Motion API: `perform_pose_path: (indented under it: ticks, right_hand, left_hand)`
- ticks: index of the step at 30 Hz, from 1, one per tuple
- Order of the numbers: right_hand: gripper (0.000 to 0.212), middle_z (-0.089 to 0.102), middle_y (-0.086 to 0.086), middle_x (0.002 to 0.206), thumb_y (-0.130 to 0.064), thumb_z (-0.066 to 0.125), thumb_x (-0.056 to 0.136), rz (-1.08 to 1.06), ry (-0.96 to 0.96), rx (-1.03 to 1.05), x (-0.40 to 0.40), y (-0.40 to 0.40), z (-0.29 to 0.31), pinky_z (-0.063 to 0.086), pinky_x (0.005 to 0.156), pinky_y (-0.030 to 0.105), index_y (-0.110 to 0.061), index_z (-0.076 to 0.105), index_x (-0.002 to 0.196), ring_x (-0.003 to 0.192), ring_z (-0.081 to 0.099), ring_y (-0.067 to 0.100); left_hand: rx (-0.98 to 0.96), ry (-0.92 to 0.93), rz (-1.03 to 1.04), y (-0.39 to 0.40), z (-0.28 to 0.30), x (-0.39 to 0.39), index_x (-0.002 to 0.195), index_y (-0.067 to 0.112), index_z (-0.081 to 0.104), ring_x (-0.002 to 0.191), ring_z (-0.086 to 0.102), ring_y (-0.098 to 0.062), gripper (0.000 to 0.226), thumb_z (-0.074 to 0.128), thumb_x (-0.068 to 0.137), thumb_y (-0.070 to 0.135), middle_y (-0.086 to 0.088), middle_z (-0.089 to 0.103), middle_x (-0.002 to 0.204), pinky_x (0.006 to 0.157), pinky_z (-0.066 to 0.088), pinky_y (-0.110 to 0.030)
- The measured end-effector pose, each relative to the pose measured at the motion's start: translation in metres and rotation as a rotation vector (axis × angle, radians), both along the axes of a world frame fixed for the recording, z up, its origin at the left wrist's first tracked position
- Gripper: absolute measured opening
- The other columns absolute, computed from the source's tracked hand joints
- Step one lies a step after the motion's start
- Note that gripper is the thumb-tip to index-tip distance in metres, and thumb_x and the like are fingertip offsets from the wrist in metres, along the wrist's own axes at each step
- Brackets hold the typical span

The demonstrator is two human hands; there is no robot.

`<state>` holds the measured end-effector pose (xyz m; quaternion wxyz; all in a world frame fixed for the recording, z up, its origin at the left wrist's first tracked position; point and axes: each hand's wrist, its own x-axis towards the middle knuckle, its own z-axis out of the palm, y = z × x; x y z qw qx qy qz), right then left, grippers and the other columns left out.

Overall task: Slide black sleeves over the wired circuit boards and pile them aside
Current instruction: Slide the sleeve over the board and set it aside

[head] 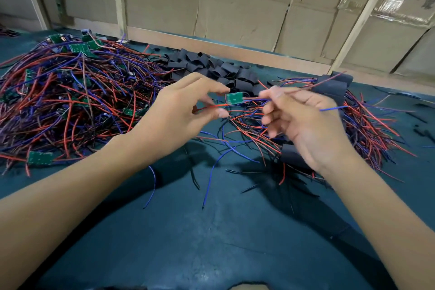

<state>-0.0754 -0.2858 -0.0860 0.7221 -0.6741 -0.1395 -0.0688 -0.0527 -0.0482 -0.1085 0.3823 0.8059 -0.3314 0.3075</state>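
I see both hands raised over the dark green counter (211, 242), with a small green circuit board (234, 98) held in the air between them. My left hand (179, 115) has thumb and forefinger curled in close to the board's left edge, pinching its red wire (213, 106). My right hand (303, 125) pinches the board's wires (255, 99) on the other side, fingers curled round them. Behind the hands lies a heap of loose black sleeves (211, 66). To the left sprawls a big tangle of unsleeved boards and red and blue wires (70, 92). To the right sits the pile of sleeved boards (336, 88), wires trailing toward me.
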Motion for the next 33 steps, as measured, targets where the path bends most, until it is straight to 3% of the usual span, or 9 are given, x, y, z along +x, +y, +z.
perform_pose_path:
  ticks: [3,5,8,13,19,22,26,29,33]
  right_hand:
    - [0.019,0.067,0.006,0.072,-0.014,0.060,0.100,-0.081,0.025,0.174,0.002,-0.011,0.010,0.048,0.050,0.025,-0.002,0.073,0.095,0.061,0.062,0.018]
    - [0.017,0.066,0.006,0.072,-0.014,0.062,0.096,-0.067,0.029,0.182,0.003,-0.013,0.012,0.048,0.052,0.026,-0.002,0.072,0.097,0.062,0.061,0.018]
    - [0.023,0.063,0.007,0.072,-0.015,0.067,0.088,0.112,0.041,0.128,0.000,-0.007,0.007,0.049,0.054,0.028,-0.002,0.073,0.106,0.062,0.059,0.020]
    - [0.038,0.065,0.010,0.076,-0.025,0.083,0.079,0.424,0.080,-0.011,-0.007,0.005,-0.003,0.052,0.061,0.032,-0.006,0.076,0.112,0.067,0.061,0.024]
    - [0.014,0.071,0.009,0.075,-0.016,0.075,0.079,0.228,0.061,0.132,-0.002,0.006,-0.004,0.054,0.060,0.030,-0.008,0.081,0.088,0.063,0.065,0.020]
    - [0.014,0.072,0.009,0.078,-0.011,0.077,0.075,0.153,0.019,0.182,0.001,-0.002,-0.001,0.054,0.062,0.029,-0.008,0.080,0.088,0.068,0.066,0.020]
    - [0.014,0.071,0.010,0.080,0.000,0.070,0.078,0.023,-0.011,0.277,0.006,-0.005,-0.004,0.054,0.065,0.029,-0.006,0.077,0.088,0.072,0.067,0.021]
    - [0.014,0.070,0.011,0.080,0.000,0.071,0.078,-0.030,-0.025,0.317,0.009,-0.008,-0.003,0.054,0.066,0.029,-0.004,0.076,0.090,0.073,0.067,0.022]
    - [0.015,0.070,0.013,0.081,0.000,0.073,0.078,-0.102,-0.054,0.320,0.010,-0.005,-0.007,0.054,0.064,0.028,-0.001,0.075,0.093,0.074,0.067,0.023]
  left_hand:
    - [0.100,-0.040,0.067,0.007,0.002,0.001,0.108,0.013,0.073,0.071,0.059,-0.002,0.017,0.063,0.100,0.024,0.012,0.064,0.084,0.069,0.046,-0.015]
    - [0.166,-0.072,0.066,0.008,0.003,-0.002,0.108,0.009,0.071,0.074,0.056,-0.007,0.025,0.055,0.104,0.027,0.010,0.062,0.085,0.072,0.049,-0.027]
    - [0.237,-0.008,0.035,0.003,0.007,-0.012,0.101,0.009,0.063,0.066,0.050,-0.017,0.040,0.038,0.106,0.039,0.009,0.054,0.073,0.064,0.048,-0.041]
    - [0.326,0.040,-0.028,-0.004,0.010,-0.025,0.095,0.010,0.050,0.057,0.041,-0.023,0.035,0.034,0.103,0.040,0.007,0.041,0.058,0.056,0.040,-0.042]
    - [0.283,0.045,-0.111,0.000,0.010,-0.022,0.096,0.019,0.049,0.058,0.043,-0.008,0.028,0.033,0.105,0.041,0.009,0.043,0.060,0.057,0.033,-0.022]
    - [0.181,0.109,0.016,-0.004,0.013,0.018,0.090,0.015,0.056,0.060,0.046,-0.014,0.036,0.037,0.105,0.042,0.006,0.046,0.061,0.060,0.037,-0.033]
    - [0.282,0.247,0.226,-0.009,0.015,0.109,0.103,0.016,0.067,0.094,0.062,-0.023,0.015,0.056,0.098,0.025,-0.002,0.065,0.096,0.084,0.047,-0.032]
    - [0.604,0.271,0.256,-0.011,0.013,0.157,0.132,0.012,0.058,0.118,0.055,-0.033,0.037,0.054,0.095,0.013,-0.015,0.056,0.127,0.104,0.043,-0.040]
    - [1.044,0.160,0.219,-0.020,0.006,0.180,0.155,0.018,0.031,0.124,0.048,-0.037,0.073,0.051,0.088,-0.003,-0.013,0.039,0.147,0.104,0.043,-0.052]
